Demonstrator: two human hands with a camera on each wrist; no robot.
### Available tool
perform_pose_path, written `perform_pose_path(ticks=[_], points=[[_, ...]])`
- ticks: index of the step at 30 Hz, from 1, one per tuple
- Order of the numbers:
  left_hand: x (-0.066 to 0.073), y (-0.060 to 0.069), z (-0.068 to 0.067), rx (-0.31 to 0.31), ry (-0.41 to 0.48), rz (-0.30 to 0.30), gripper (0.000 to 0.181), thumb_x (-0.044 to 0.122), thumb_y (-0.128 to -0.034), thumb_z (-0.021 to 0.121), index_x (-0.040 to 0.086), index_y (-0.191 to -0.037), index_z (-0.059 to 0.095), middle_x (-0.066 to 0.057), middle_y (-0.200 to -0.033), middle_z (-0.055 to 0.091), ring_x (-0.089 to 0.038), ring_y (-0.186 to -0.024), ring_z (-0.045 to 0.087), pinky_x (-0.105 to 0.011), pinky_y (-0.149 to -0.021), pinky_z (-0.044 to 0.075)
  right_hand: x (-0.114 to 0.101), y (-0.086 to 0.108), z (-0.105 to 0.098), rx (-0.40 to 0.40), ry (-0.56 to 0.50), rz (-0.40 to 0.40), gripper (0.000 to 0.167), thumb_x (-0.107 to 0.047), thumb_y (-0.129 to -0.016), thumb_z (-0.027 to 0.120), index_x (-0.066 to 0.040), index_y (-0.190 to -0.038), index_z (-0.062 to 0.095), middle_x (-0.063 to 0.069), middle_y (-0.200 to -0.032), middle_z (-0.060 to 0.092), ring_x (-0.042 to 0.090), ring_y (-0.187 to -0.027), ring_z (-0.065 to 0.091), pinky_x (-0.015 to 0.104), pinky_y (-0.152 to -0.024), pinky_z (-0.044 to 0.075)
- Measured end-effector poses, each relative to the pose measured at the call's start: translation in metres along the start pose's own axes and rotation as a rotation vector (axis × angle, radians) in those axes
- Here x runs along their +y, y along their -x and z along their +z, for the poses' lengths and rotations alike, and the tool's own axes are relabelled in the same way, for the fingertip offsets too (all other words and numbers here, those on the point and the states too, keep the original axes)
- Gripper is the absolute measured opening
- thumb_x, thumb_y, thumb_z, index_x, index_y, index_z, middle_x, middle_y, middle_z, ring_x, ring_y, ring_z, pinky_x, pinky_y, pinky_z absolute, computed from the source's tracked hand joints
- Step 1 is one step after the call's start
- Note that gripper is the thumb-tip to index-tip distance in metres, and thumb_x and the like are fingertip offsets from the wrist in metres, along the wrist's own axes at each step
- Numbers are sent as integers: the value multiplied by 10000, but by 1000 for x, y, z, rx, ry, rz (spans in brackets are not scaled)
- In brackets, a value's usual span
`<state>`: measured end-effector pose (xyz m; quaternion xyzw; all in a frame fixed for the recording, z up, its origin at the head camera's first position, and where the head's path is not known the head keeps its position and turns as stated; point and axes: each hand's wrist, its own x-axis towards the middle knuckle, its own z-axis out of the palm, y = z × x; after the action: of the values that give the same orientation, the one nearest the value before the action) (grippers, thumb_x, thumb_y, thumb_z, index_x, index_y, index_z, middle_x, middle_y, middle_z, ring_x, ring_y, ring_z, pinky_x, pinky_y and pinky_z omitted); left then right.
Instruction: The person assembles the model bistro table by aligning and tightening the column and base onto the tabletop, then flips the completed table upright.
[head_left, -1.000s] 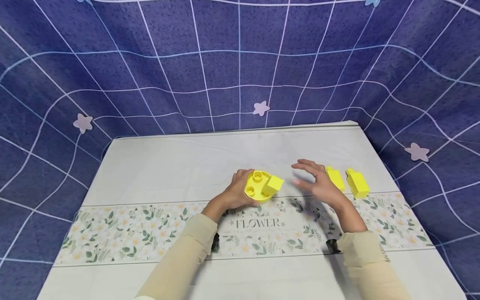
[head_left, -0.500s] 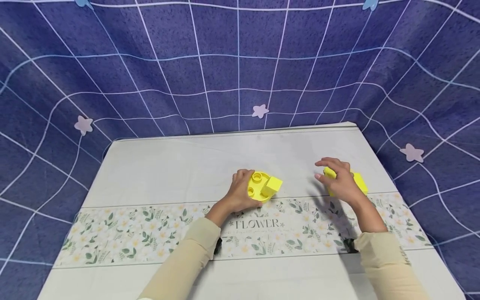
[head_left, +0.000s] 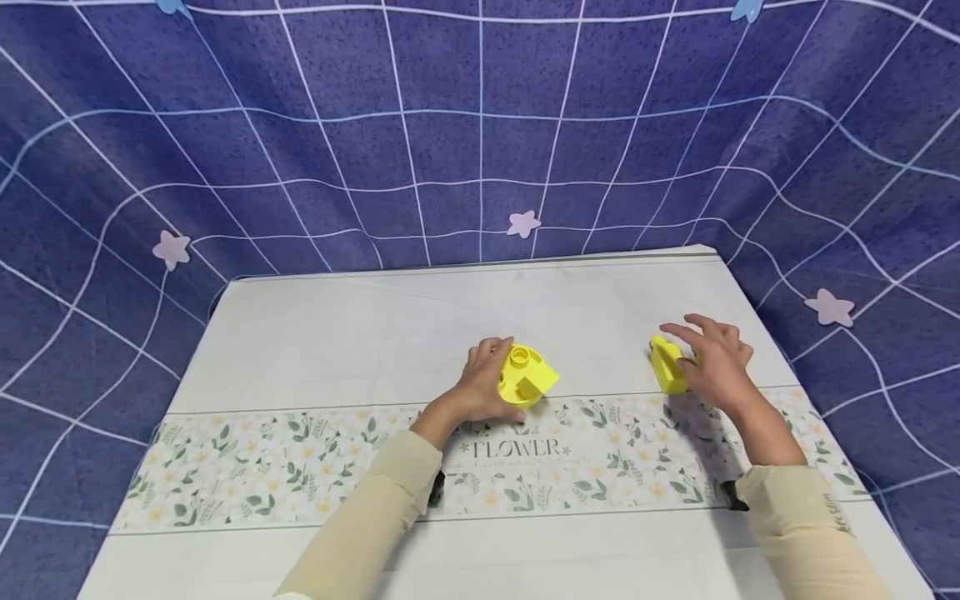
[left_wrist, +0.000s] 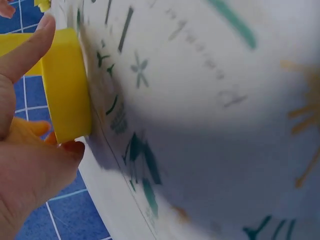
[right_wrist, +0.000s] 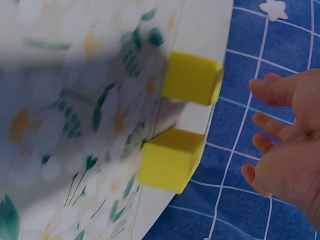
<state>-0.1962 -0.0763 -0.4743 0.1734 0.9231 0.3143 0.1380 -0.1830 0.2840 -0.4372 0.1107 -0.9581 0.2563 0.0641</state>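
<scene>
My left hand [head_left: 483,387] grips the rim of a round yellow base [head_left: 514,379] with raised ring-shaped sockets. One yellow block [head_left: 543,380] stands on that base, at its right side. In the left wrist view, the base's thick edge [left_wrist: 67,90] is between thumb and fingers, close to the tablecloth. My right hand [head_left: 718,362] hovers with spread, bent fingers above the two loose yellow blocks. Of these, the left block [head_left: 667,367] shows in the head view; the hand covers most of the other. Both blocks [right_wrist: 192,79] lie apart from the fingers in the right wrist view.
A white tablecloth [head_left: 337,333] with a printed floral band [head_left: 300,467] covers the table. Blue gridded fabric [head_left: 480,142] with stars hangs behind it and along both sides. The loose blocks lie toward the table's right edge.
My right hand has moved to the right, from between the base and the loose blocks to over the right-hand block. The left hand keeps hold of the base, which has turned slightly.
</scene>
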Motion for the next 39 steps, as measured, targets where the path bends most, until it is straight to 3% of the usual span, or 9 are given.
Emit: perform_pose_path(ticks=[8,11,16,21,27,32,39], points=[[1,1,6,80,-12,-39,1151,374,-596,914,95,-1508,269,-64,-1415,279,-217,-1241,277,-372,-1081,313,16,4,5,-32,132,4,627,162,-783,532,-113,-1346,538,261,-1471,250,544,-1223,204,690,-867,107],[1,0,4,71,-15,-31,1104,313,-605,913,110,-1498,297,-62,-1397,286,-218,-1227,278,-377,-1068,319,18,4,8,-47,177,11,710,209,-713,525,-116,-1344,537,255,-1475,240,546,-1226,206,699,-884,104],[1,-3,-2,1,-18,-13,1073,103,-606,855,159,-1514,285,-39,-1403,266,-217,-1231,246,-398,-1069,298,18,5,10,-54,222,5,783,247,-645,515,-120,-1335,544,246,-1469,244,542,-1219,220,701,-889,119],[2,-2,-2,-17,-16,-12,1119,93,-593,865,171,-1526,253,-32,-1426,249,-221,-1238,236,-422,-1084,274,18,7,15,-60,230,-44,702,209,-725,564,-141,-1333,546,235,-1466,252,522,-1212,239,689,-879,139],[5,-1,5,44,-66,-30,1236,342,-564,934,114,-1532,199,-73,-1452,236,-244,-1260,247,-397,-1100,271,15,9,23,-109,212,-66,683,166,-742,639,-158,-1339,563,225,-1485,248,507,-1223,246,693,-898,135],[6,-1,7,77,-94,-42,1146,339,-595,914,94,-1504,259,-81,-1382,277,-236,-1218,266,-374,-1068,306,11,9,29,-127,211,-74,606,153,-746,635,-161,-1264,636,210,-1489,268,487,-1238,264,683,-923,144],[7,-4,2,-28,-77,0,1104,158,-627,890,164,-1528,253,-19,-1434,246,-210,-1239,242,-395,-1093,262,5,7,33,-131,209,-105,519,144,-697,675,-131,-1137,670,221,-1467,290,490,-1241,264,679,-917,166]])
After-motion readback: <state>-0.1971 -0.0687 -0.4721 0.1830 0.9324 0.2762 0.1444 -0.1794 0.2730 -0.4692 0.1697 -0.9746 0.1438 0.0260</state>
